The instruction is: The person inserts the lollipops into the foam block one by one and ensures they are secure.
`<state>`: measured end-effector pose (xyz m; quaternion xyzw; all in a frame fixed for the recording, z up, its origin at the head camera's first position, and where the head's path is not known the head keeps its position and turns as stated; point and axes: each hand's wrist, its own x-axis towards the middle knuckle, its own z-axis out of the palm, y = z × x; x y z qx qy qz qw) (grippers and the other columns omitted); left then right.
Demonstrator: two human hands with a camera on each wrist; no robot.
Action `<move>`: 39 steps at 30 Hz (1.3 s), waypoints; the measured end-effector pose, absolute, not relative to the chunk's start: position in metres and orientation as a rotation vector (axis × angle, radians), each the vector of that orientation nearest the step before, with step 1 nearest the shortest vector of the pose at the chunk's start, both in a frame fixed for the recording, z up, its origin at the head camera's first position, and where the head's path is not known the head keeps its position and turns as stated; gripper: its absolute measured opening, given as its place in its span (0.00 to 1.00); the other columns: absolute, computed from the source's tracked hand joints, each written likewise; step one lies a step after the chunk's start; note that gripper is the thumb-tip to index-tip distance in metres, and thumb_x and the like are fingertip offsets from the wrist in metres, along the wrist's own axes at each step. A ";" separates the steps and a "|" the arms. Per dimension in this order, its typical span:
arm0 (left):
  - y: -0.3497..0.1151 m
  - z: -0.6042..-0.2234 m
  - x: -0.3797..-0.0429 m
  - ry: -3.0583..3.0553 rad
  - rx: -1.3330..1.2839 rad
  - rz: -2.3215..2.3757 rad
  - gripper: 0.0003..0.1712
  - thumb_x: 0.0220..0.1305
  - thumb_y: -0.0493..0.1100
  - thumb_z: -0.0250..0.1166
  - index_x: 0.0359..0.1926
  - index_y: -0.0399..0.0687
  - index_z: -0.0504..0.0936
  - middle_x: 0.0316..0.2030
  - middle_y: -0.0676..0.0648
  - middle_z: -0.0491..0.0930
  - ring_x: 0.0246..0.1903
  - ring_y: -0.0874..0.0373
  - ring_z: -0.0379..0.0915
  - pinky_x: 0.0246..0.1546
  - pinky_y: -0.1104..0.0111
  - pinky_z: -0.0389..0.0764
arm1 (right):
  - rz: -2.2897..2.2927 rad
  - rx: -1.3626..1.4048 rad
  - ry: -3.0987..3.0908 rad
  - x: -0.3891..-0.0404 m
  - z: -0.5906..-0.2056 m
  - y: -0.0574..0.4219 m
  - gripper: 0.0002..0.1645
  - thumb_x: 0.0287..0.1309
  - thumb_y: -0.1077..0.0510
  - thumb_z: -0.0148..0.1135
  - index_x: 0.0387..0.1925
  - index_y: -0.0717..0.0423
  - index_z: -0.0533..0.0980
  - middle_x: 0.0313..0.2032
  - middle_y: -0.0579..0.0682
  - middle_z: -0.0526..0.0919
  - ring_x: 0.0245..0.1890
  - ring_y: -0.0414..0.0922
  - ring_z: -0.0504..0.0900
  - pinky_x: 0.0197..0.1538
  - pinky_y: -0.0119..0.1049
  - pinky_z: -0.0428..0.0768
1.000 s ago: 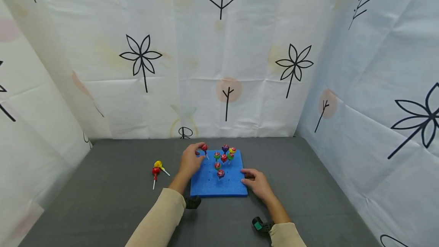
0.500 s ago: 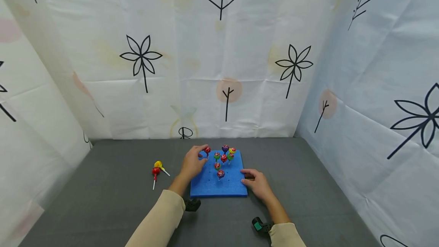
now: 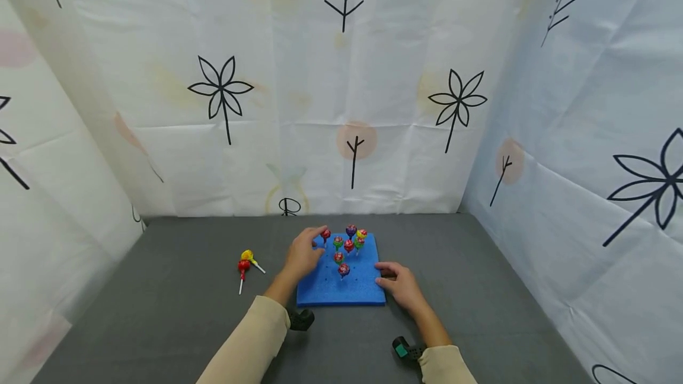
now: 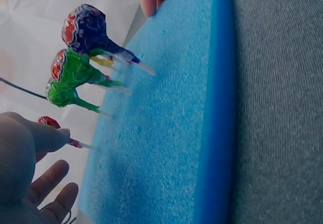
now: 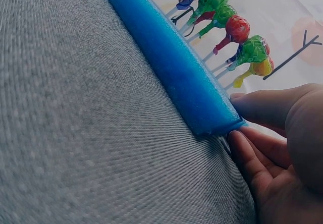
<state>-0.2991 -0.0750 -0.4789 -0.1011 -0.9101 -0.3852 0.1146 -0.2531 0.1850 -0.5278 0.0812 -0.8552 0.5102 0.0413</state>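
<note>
A blue foam board (image 3: 320,289) with small holes lies on the table. Several wrapped lollipops, among them a purple one (image 3: 350,230), stand in it by their sticks. Over its far left part, my left hand (image 3: 302,253) pinches a red lollipop (image 3: 325,234) between thumb and index finger, the other fingers spread. In the left wrist view, the stick tip of this red lollipop (image 4: 48,121) meets the foam; whether it sits in a hole I cannot tell. My right hand (image 3: 401,284) grips the board's right edge, thumb on top and fingers against the side.
Left of the board, a yellow lollipop (image 3: 247,256) and another red lollipop (image 3: 243,265) lie on the grey tabletop (image 3: 176,313). White patterned cloth (image 3: 299,76) hangs behind and on both sides. Black wrist cameras (image 3: 301,319) sit under the wrists.
My left hand has shifted a little to the right with the red lollipop, which now stands more upright and lower over the board. The right hand stays put.
</note>
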 end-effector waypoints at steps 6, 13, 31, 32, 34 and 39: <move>-0.075 -0.483 -0.301 -2.630 -0.291 -1.167 0.31 0.58 0.32 0.69 0.63 0.48 0.76 0.62 0.43 0.70 0.44 0.50 0.76 0.37 0.55 0.77 | 1.557 0.245 -2.630 -0.253 -0.528 0.185 0.17 0.58 0.66 0.66 0.50 0.59 0.80 0.47 0.54 0.82 0.48 0.52 0.79 0.52 0.51 0.75; -0.080 -0.485 -0.301 -2.571 -0.228 -1.262 0.26 0.59 0.33 0.69 0.59 0.51 0.79 0.55 0.47 0.74 0.43 0.53 0.75 0.34 0.60 0.77 | 1.551 0.271 -2.628 -0.253 -0.529 0.186 0.17 0.58 0.66 0.66 0.50 0.60 0.80 0.47 0.55 0.82 0.48 0.53 0.79 0.51 0.51 0.75; -0.119 -0.458 -0.297 -2.487 -0.333 -1.333 0.22 0.61 0.35 0.68 0.57 0.45 0.79 0.52 0.43 0.77 0.44 0.48 0.77 0.33 0.59 0.78 | 1.557 0.312 -2.614 -0.251 -0.529 0.185 0.17 0.59 0.65 0.66 0.50 0.62 0.79 0.48 0.57 0.81 0.48 0.54 0.79 0.51 0.50 0.76; -0.122 -0.455 -0.296 -2.486 -0.346 -1.342 0.22 0.62 0.36 0.67 0.58 0.44 0.79 0.52 0.42 0.77 0.45 0.47 0.76 0.34 0.58 0.78 | 1.561 0.308 -2.610 -0.251 -0.528 0.185 0.17 0.59 0.65 0.66 0.50 0.62 0.80 0.48 0.57 0.81 0.48 0.55 0.79 0.51 0.51 0.76; -0.128 -0.449 -0.294 -2.495 -0.372 -1.347 0.22 0.63 0.36 0.67 0.58 0.43 0.78 0.53 0.41 0.77 0.47 0.46 0.75 0.37 0.56 0.79 | 1.577 0.293 -2.602 -0.251 -0.528 0.185 0.17 0.59 0.65 0.66 0.50 0.62 0.80 0.48 0.57 0.81 0.48 0.54 0.79 0.51 0.51 0.75; -0.139 -0.438 -0.290 -2.527 -0.447 -1.276 0.22 0.63 0.38 0.67 0.58 0.43 0.78 0.54 0.42 0.78 0.51 0.44 0.73 0.47 0.51 0.75 | 1.585 0.308 -2.588 -0.251 -0.528 0.186 0.17 0.58 0.66 0.67 0.50 0.63 0.79 0.47 0.58 0.81 0.48 0.55 0.79 0.51 0.52 0.76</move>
